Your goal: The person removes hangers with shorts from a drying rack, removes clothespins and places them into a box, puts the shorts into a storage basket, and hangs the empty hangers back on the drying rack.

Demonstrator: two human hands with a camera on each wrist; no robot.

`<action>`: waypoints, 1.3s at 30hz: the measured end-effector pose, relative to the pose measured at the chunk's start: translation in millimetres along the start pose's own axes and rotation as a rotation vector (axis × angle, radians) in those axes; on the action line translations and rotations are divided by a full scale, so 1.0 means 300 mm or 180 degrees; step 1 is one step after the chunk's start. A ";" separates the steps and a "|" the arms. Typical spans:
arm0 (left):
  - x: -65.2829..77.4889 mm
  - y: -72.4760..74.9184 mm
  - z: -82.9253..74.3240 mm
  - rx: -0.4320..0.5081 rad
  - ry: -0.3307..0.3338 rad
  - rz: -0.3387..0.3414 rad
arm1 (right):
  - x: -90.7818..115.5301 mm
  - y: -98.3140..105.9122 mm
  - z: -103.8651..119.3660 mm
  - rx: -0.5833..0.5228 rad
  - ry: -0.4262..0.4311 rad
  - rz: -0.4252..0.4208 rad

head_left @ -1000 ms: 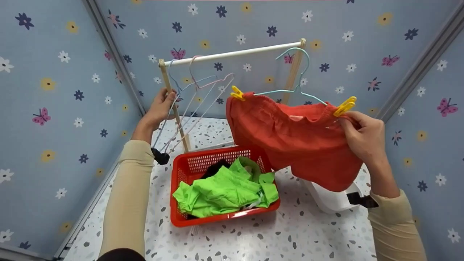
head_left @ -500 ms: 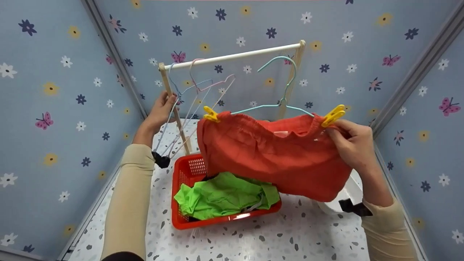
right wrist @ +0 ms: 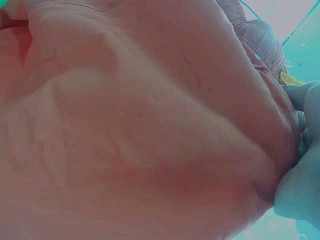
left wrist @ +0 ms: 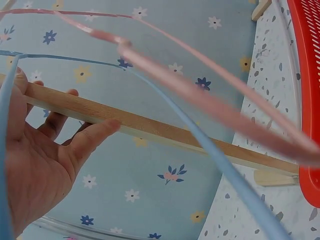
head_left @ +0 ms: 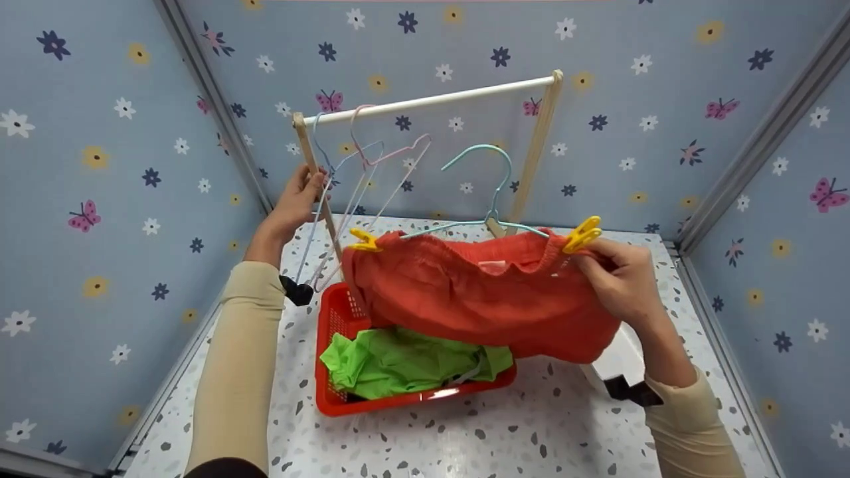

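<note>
My left hand (head_left: 295,202) grips the left wooden post (left wrist: 155,125) of a small clothes rack, fingers and thumb around it in the left wrist view. With my right hand (head_left: 621,275) I pinch the waistband corner of red shorts (head_left: 478,302), right beside a yellow clothes peg (head_left: 583,234). Another yellow peg (head_left: 364,239) clips the left corner. Both pegs fasten the shorts to a mint-green hanger (head_left: 499,192), whose hook stands free below the white rail (head_left: 438,99). In the right wrist view the red cloth (right wrist: 145,125) fills most of the picture.
Under the shorts stands a red basket (head_left: 323,392) with a bright green garment (head_left: 398,368) inside. A blue hanger (head_left: 317,143) and a pink hanger (head_left: 354,136) hang at the rail's left end. A white container (head_left: 621,355) sits behind the right forearm. Flowered panels enclose the floor.
My right hand has carried the shorts and hanger left and down, away from the right post, so they now overlap the basket. My left hand keeps its grip on the post.
</note>
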State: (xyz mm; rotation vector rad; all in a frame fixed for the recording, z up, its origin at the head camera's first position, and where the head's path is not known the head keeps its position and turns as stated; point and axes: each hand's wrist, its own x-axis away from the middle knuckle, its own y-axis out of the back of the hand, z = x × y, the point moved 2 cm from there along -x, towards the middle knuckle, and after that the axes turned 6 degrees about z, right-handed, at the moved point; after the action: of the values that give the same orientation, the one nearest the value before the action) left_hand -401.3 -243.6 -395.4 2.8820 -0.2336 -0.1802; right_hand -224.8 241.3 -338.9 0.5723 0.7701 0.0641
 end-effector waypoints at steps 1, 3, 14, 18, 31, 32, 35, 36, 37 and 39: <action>-0.002 -0.001 0.001 0.0002 -0.0001 -0.0001 | 0.005 -0.005 -0.019 -0.0009 -0.0003 -0.0002; -0.003 -0.002 0.002 0.0002 -0.0005 -0.0013 | 0.014 -0.015 -0.056 -0.0024 -0.0026 0.0015; 0.004 0.004 -0.006 -0.0031 -0.0004 0.0001 | 0.015 -0.055 -0.037 -0.0164 -0.0083 0.0108; 0.008 0.003 -0.011 -0.0039 0.0040 0.0027 | 0.001 -0.063 0.022 -0.0263 -0.0014 0.0149; 0.230 0.085 -0.109 -0.0164 -0.0621 -0.0713 | -0.005 -0.102 0.055 -0.0397 -0.0010 0.0208; 0.278 0.090 -0.119 -0.0009 -0.0806 -0.0866 | -0.006 -0.104 0.057 -0.0401 -0.0009 0.0204; 0.433 0.077 -0.123 0.0507 -0.1164 -0.1091 | -0.008 -0.111 0.057 -0.0433 -0.0007 0.0192; 0.482 0.063 -0.118 0.0652 -0.1204 -0.1106 | -0.010 -0.114 0.057 -0.0443 0.0004 0.0191; 0.527 0.045 -0.109 0.0789 -0.1242 -0.1086 | -0.013 -0.119 0.056 -0.0452 0.0013 0.0198; 0.603 0.002 -0.087 0.0863 -0.1204 -0.1010 | -0.018 -0.131 0.053 -0.0460 0.0038 0.0218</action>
State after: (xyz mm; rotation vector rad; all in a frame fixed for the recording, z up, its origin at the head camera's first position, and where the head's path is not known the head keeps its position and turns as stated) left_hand -220.5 -269.6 -388.5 3.1130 0.1505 -0.8120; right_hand -224.0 199.2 -346.4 0.4611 0.7508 0.1850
